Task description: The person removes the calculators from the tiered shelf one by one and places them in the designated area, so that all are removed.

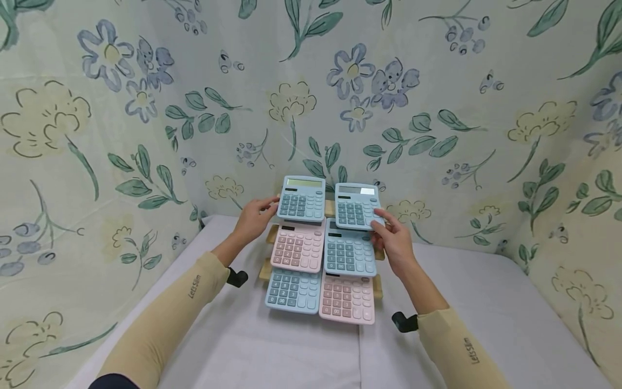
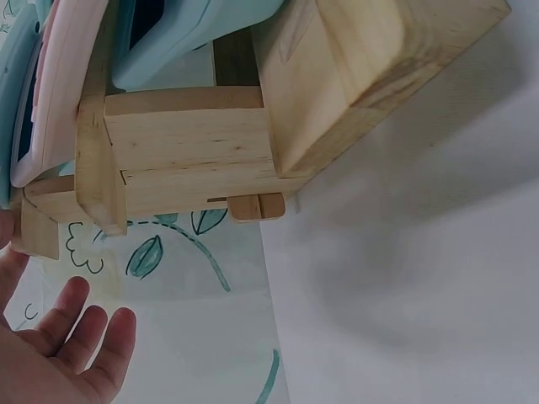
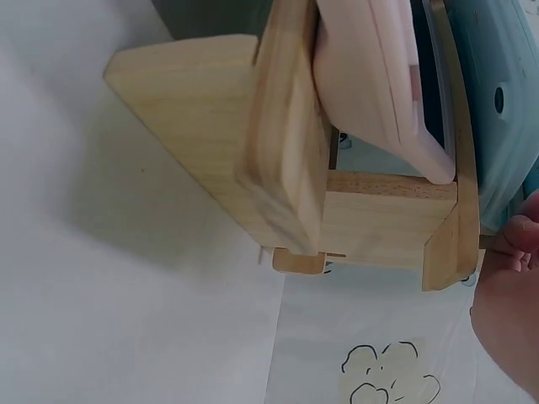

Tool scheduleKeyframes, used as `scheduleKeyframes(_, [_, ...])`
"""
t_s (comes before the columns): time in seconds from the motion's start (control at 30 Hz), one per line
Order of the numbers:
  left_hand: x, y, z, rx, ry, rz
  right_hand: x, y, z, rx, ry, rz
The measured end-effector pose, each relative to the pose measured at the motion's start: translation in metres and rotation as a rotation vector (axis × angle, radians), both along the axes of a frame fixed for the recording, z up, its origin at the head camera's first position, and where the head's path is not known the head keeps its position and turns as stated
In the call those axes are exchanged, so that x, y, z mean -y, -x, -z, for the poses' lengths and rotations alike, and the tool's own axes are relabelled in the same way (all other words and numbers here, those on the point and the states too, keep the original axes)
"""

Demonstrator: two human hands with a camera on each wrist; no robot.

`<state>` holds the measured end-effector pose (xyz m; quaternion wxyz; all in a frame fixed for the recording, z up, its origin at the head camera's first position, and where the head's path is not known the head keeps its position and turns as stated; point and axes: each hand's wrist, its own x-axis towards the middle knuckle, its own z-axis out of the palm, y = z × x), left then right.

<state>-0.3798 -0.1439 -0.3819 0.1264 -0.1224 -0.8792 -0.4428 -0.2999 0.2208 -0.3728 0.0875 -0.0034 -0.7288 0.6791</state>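
Two light-blue calculators top a tiered wooden rack (image 3: 387,210). My left hand (image 1: 256,219) reaches the left edge of the upper-left blue calculator (image 1: 301,199), fingertips touching beside it; in the left wrist view its other fingers (image 2: 109,362) are loosely spread. With my right hand (image 1: 394,243) I grip the lower right corner of the upper-right blue calculator (image 1: 358,206), which sits slightly tilted. Below are a pink calculator (image 1: 297,246) and a blue one (image 1: 350,252) in the middle row, then a blue calculator (image 1: 293,290) and a pink one (image 1: 347,298) at the bottom.
The rack stands on a white cloth-covered table (image 1: 461,324). Behind it and at both sides hangs a floral curtain (image 1: 291,70). Wooden shelf ends jut out past the calculators on both sides. Black wrist mounts (image 1: 237,277) sit by the beige sleeves (image 1: 180,302).
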Motion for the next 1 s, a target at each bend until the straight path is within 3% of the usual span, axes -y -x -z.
scheduleKeyframes(0.57, [-0.001, 0.003, 0.003, 0.004, 0.011, -0.012, -0.011, 0.001, -0.002, -0.035, 0.302, -0.074])
scheduleKeyframes(0.73, [-0.002, 0.003, 0.002, 0.008, 0.009, -0.010, -0.016, 0.000, -0.003, -0.044, 0.320, -0.080])
scheduleKeyframes(1.0, [-0.002, 0.003, -0.001, 0.011, 0.016, -0.010, -0.015, -0.001, -0.003, 0.013, 0.299, -0.079])
